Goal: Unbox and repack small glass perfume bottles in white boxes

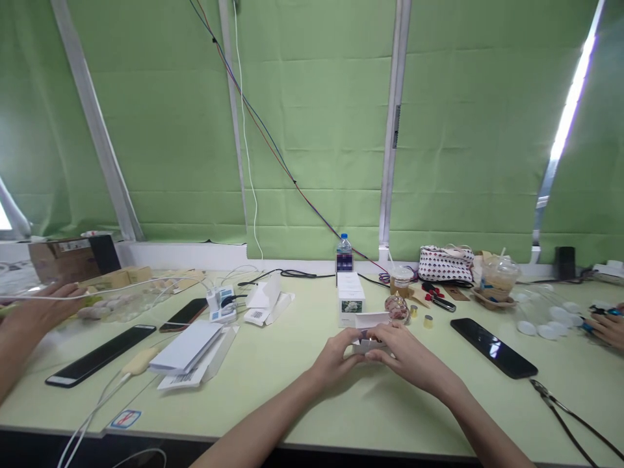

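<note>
Carton (373, 319) at risk of buckling

Your left hand (334, 352) and right hand (410, 354) curl narrowly around the small open carton, set back from the worktop's (273, 364) front edge. Uneven squeezing could crease its thin walls; its contents are mostly hidden. Toward the back edge, a careless right-hand nudge could send the round patterned ornament (396, 308) into the gold caps (428, 322).

Left hand (338, 354) and right hand (407, 357) both grip small white box (371, 318), mid-depth on table (273, 357). Flower-printed carton (351, 302) just beyond; bottle (344, 258) near back edge.
</note>
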Demonstrator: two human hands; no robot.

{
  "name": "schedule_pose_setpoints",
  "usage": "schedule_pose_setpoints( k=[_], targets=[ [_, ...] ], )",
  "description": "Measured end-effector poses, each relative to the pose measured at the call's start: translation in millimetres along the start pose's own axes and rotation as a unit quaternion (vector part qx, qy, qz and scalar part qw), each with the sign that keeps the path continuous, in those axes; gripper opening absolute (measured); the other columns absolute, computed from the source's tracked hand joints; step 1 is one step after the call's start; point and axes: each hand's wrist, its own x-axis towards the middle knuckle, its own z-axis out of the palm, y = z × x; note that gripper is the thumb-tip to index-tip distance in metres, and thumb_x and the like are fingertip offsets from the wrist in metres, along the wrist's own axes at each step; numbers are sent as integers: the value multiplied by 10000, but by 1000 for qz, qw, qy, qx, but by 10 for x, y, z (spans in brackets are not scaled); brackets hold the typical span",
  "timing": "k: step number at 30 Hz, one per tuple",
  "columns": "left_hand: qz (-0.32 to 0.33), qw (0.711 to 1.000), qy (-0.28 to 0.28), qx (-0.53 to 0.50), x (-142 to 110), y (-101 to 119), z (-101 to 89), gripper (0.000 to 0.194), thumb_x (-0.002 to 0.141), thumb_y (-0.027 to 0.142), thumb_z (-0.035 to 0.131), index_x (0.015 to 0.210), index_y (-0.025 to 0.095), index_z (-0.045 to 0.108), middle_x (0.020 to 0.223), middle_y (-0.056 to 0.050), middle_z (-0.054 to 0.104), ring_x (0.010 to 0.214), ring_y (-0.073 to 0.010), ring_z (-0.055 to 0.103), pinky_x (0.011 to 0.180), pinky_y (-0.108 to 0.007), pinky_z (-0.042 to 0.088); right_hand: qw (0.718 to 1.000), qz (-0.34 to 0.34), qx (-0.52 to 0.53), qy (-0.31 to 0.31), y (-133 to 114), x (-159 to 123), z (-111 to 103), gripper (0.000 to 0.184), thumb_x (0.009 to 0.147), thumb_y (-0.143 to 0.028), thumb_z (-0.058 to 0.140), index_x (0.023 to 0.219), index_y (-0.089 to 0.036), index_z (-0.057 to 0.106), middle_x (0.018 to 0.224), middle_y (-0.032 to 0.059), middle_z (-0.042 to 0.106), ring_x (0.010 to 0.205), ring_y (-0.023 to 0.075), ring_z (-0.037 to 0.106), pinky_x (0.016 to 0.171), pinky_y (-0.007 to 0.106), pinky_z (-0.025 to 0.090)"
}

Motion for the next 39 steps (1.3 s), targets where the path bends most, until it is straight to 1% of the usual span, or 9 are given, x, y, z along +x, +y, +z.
schedule_pose_setpoints(
  k=[5, 9, 12, 17, 20, 26, 31, 34, 39],
  targets=[
    [0, 1000, 1, -5, 2, 14, -8, 311, 827, 306, 628, 1126, 235, 576, 1118, -39, 652, 1049, -203, 594, 922, -322, 455, 1000, -16, -10, 1, 17, 9, -4, 213, 923, -348, 467, 1036, -237, 609, 995, 39, 647, 925, 224, 542, 855, 372, 405],
    [-10, 1000, -3, 3, 4, 37, -17, 306, 832, 300, 614, 1126, 228, 572, 1129, -49, 650, 1050, -209, 595, 930, -334, 457, 1000, -13, -6, 3, 28, 6, 4, 241, 911, -369, 485, 1095, -250, 586, 1057, 39, 646, 1001, 242, 523, 855, 374, 415],
    [-18, 1000, -2, 7, 3, 26, -13, 333, 834, 282, 601, 1159, 228, 552, 1151, -56, 639, 1065, -213, 589, 948, -356, 454, 1000, -10, 3, 4, 59, 1, 13, 249, 900, -347, 503, 1126, -258, 556, 1088, 36, 634, 1020, 248, 509, 842, 378, 423],
    [-9, 1000, -1, 12, -5, -24, -6, 328, 824, 244, 601, 1147, 219, 546, 1125, -59, 640, 1042, -208, 593, 916, -349, 478, 1000, -6, 22, 2, 103, 8, 15, 192, 912, -306, 463, 1055, -235, 569, 1076, 46, 631, 1020, 252, 508, 831, 379, 430],
    [-4, 1000, 2, 19, -14, -43, -6, 310, 824, 237, 596, 1129, 212, 545, 1083, -58, 649, 1013, -202, 602, 897, -344, 486, 1000, -11, 1, 12, 102, 25, 30, 191, 918, -270, 441, 1029, -219, 588, 1046, 56, 643, 979, 251, 533, 833, 386, 426],
    [-3, 1000, -1, 13, -18, -22, -1, 327, 825, 223, 581, 1149, 214, 537, 1110, -58, 643, 1027, -203, 597, 923, -357, 477, 998, -41, -17, 37, 89, 48, 66, 187, 920, -207, 456, 1035, -207, 604, 1004, 50, 654, 929, 229, 572, 861, 393, 408],
    [-12, 1000, 0, 3, -20, -21, 4, 279, 831, 258, 579, 1104, 213, 546, 1088, -53, 639, 1002, -200, 601, 887, -343, 499, 996, -59, -35, 62, 128, 59, 69, 188, 921, -214, 462, 988, -213, 638, 973, 59, 604, 873, 208, 574, 785, 352, 443],
    [-14, 1000, 0, 4, -19, -37, 10, 263, 831, 249, 575, 1089, 208, 539, 1070, -52, 635, 984, -196, 600, 870, -341, 509, 994, -66, -54, 74, 160, 68, 75, 204, 920, -209, 460, 1014, -223, 641, 974, 62, 583, 865, 204, 571, 760, 342, 456],
    [-19, 999, 14, -33, 4, -49, 29, 278, 843, 234, 555, 1116, 207, 507, 1097, -60, 609, 1015, -197, 586, 878, -347, 512, 990, -67, -86, 91, 230, 84, 119, 229, 901, -155, 461, 1071, -230, 594, 984, 64, 611, 888, 221, 582, 780, 378, 460]
  ],
)
